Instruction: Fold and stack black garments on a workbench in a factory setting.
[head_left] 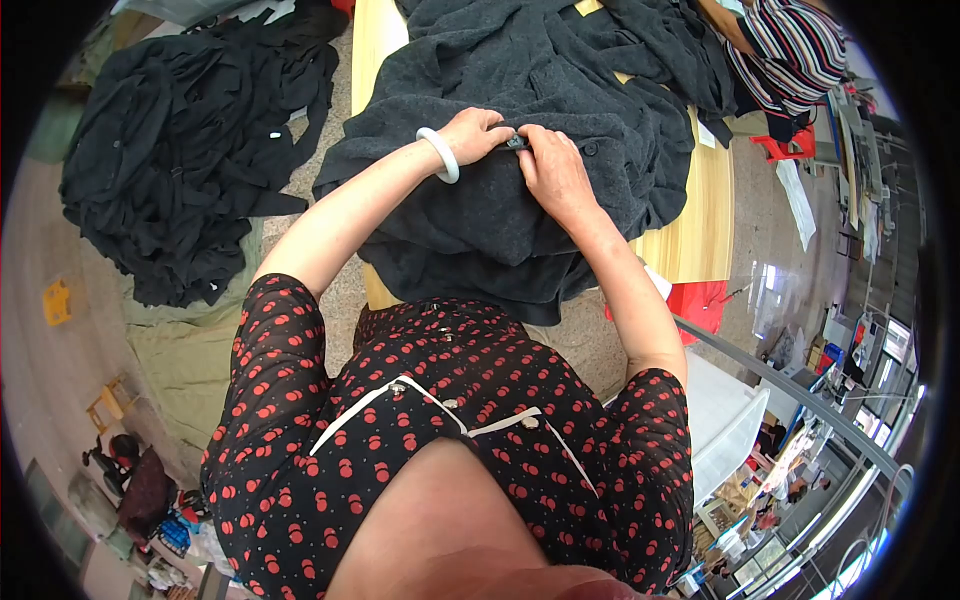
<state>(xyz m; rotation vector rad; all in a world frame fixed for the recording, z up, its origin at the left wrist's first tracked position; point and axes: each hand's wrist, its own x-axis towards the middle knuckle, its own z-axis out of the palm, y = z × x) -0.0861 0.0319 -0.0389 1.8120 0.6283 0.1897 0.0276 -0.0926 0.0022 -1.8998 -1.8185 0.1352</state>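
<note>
Spotted blouse [480,370], hands [472,135] [558,178] close together

A: Finish on the dark grey garment [640,165]?
B: Matt, softly fuzzy; wool-like cloth.
A: And on the table [705,240]?
B: Pale wood grain, smooth, faint sheen.
A: White bracelet [448,158]?
B: Smooth, glossy; stone or plastic, can't tell.
A: Pile of black garments [180,150]?
B: Matt cloth.
A: Floor [765,230] at right?
B: Hard, smooth, glossy enough for glare.

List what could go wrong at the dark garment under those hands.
The white bangle beside the left hand could snag on the dark garment just beneath it. That garment also droops over the near edge of the table, so a hard tug might drag it down.
</note>
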